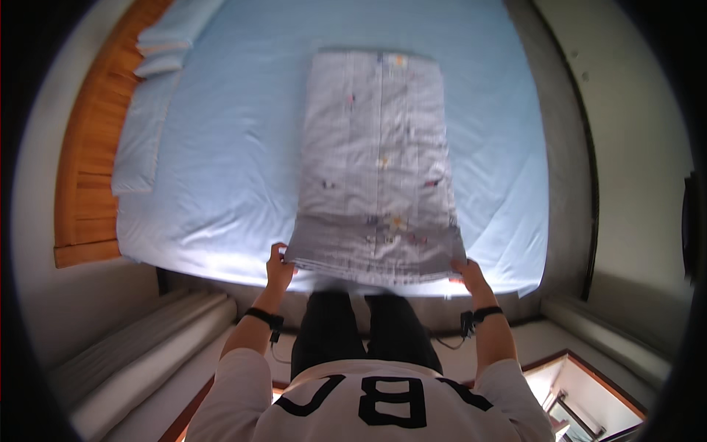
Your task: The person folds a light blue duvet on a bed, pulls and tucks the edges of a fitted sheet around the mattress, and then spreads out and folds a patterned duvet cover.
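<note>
A grey quilt [375, 155] with small printed figures and flowers lies folded into a long rectangle on the blue bed sheet [228, 147]. Its layered near edge reaches the bed's near side. My left hand [280, 267] grips the near left corner of the quilt, thumb and fingers closed on it. At the near right corner, my right hand [469, 274] is closed on the quilt too. Both arms stretch forward, with the quilt's near end spread between them.
Blue pillows [143, 132] lie along the wooden headboard [92, 166] at the left. Gathered pale curtains [155, 346] hang at the near left, and another curtain [604, 335] at the near right. Beyond the bed's right side a grey floor strip [567, 162] meets the wall.
</note>
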{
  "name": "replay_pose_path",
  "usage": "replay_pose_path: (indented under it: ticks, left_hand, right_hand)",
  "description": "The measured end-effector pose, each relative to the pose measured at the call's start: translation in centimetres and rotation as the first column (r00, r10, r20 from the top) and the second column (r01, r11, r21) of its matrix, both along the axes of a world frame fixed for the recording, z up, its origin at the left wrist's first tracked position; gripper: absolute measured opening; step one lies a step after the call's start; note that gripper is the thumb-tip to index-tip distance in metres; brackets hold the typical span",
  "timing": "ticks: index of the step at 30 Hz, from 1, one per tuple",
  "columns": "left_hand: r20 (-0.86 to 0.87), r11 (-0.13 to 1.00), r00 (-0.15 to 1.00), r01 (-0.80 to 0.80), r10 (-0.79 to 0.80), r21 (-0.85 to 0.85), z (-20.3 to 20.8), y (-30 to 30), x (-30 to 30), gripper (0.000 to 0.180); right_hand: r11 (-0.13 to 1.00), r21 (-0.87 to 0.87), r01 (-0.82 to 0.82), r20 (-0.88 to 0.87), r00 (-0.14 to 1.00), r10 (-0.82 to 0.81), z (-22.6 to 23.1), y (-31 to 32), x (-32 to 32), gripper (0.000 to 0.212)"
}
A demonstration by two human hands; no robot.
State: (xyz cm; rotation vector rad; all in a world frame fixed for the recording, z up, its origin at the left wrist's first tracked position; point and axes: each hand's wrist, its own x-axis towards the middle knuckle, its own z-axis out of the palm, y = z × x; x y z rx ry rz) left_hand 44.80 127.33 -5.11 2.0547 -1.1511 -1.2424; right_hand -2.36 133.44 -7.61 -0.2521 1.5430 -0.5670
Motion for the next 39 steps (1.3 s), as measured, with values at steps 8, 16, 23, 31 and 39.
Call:
replay_pose_path:
  ticks: [8,16,23,31,39]
  left_hand:
    - [0.515,0.628,0.8,0.578,-0.307,-0.522,23.3,-9.1,3.9,0.019]
    - [0.575,0.551,0.762,0.629,-0.298,-0.548,47.3,-6.8,5.8,0.022]
    - [0.46,0.557,0.832,0.552,-0.311,-0.621,58.2,-5.6,6.6,0.015]
    - [0.737,0.628,0.65,0.655,-0.185,-0.42,54.7,-13.1,7.6,0.011]
    - [0.813,0.488,0.509,0.653,0.283,-0.579,50.6,-8.8,9.2,0.011]
  right_hand:
    - [0.809,-0.516,-0.281,-0.457,0.889,0.017,21.6,-8.4,-3.0,0.039]
    - [0.641,-0.764,-0.076,-0.236,0.957,-0.167,47.0,-7.9,-0.3,0.02]
    - [0.532,-0.847,-0.015,-0.193,0.94,-0.282,55.0,-6.8,1.7,0.015]
    - [0.696,-0.718,-0.001,-0.069,0.995,-0.07,50.5,-16.5,2.3,0.014]
    - [0.604,-0.793,0.078,-0.005,0.991,-0.135,48.3,-14.6,5.5,0.015]
